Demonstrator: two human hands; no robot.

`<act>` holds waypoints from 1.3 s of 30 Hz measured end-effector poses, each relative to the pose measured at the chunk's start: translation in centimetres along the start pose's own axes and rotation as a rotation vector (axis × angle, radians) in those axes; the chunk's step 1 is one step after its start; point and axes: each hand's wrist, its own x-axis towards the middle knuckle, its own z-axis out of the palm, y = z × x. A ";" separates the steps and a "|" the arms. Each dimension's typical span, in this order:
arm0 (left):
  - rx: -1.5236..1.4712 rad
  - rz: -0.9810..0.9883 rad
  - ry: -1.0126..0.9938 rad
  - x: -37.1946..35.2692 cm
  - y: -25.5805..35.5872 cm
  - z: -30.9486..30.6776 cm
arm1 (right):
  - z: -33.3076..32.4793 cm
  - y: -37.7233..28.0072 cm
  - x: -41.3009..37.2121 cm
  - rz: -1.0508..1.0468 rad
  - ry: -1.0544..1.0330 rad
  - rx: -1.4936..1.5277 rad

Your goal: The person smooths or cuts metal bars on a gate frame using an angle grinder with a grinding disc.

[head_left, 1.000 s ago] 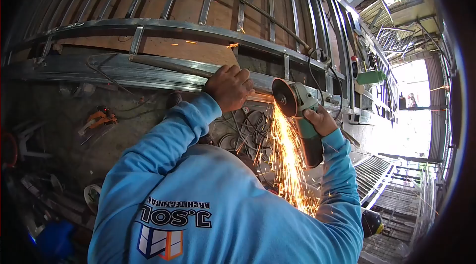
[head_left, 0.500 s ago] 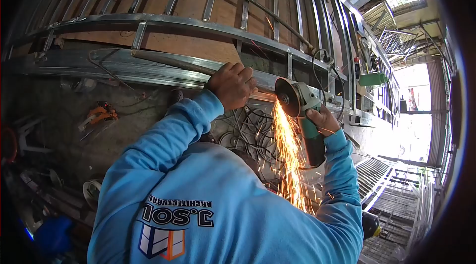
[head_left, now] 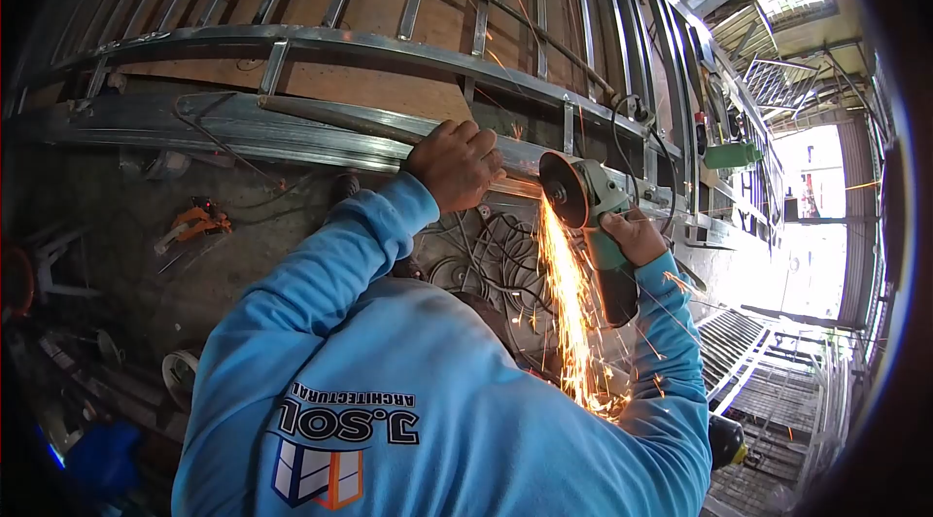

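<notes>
My left hand (head_left: 455, 167) is closed over a bundle of long shiny metal bars (head_left: 243, 133), its fingers curled round their edge. A thin dark rod (head_left: 326, 117) lies on the bars and runs up to this hand. In my right hand (head_left: 637, 233) is a green angle grinder (head_left: 612, 279), held upright by its body. The grinder's reddish-brown disc (head_left: 562, 189) touches the bars just right of my left hand. A dense stream of sparks (head_left: 569, 313) shoots down from that contact towards my right sleeve. The exact cut is hidden behind the disc.
Beyond the bars stands a welded metal frame (head_left: 369, 49) with several slats over brown board. Coiled cables (head_left: 496, 255) lie on the floor below. An orange tool (head_left: 199, 223) lies at the left. A green bottle (head_left: 731, 155) rests on the frame at the right.
The spark stream has spread, with more sparks flying up over the frame and onto my right sleeve. Both hands and the grinder have hardly moved.
</notes>
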 end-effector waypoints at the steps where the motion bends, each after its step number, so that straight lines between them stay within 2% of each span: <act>1: 0.003 0.004 0.012 0.0 -0.1 0.0 | -0.5 0.9 0.2 -0.024 -0.004 -0.018; 5: 0.009 0.008 0.032 0.0 -0.1 0.0 | -0.7 0.1 -0.2 -0.049 -0.004 -0.183; 11: 0.018 0.015 0.043 0.0 0.0 0.3 | -0.1 -0.5 0.1 0.006 -0.021 -0.053; 14: 0.030 0.017 0.037 0.1 0.0 0.1 | -0.5 0.8 0.0 -0.033 0.024 -0.096; 20: 0.011 0.028 0.036 0.0 -0.3 0.1 | -1.2 1.6 -1.9 0.044 -0.004 -0.219; 23: 0.003 0.032 0.011 0.2 -0.1 -0.2 | -1.2 3.8 -3.3 0.008 0.039 -0.210; 24: 0.005 0.034 0.002 0.2 -0.1 -0.3 | -1.6 4.6 -3.9 0.062 0.035 -0.203; 28: -0.025 0.036 0.005 0.2 -0.2 -0.6 | 0.3 2.2 -6.6 0.104 0.067 -0.169; 31: -0.044 0.071 0.014 0.1 -0.2 -0.6 | 0.8 1.3 -6.7 0.026 0.030 -0.047; 34: -0.005 -0.012 0.026 0.1 0.8 -0.5 | 0.7 0.0 -6.1 0.099 -0.014 -0.035; 37: 0.044 -0.102 0.125 -0.5 2.0 0.1 | 1.0 0.8 -4.6 -0.031 0.044 -0.006; 39: 0.064 -0.122 0.164 -0.5 2.1 0.5 | 0.8 0.7 -3.8 -0.038 0.002 0.007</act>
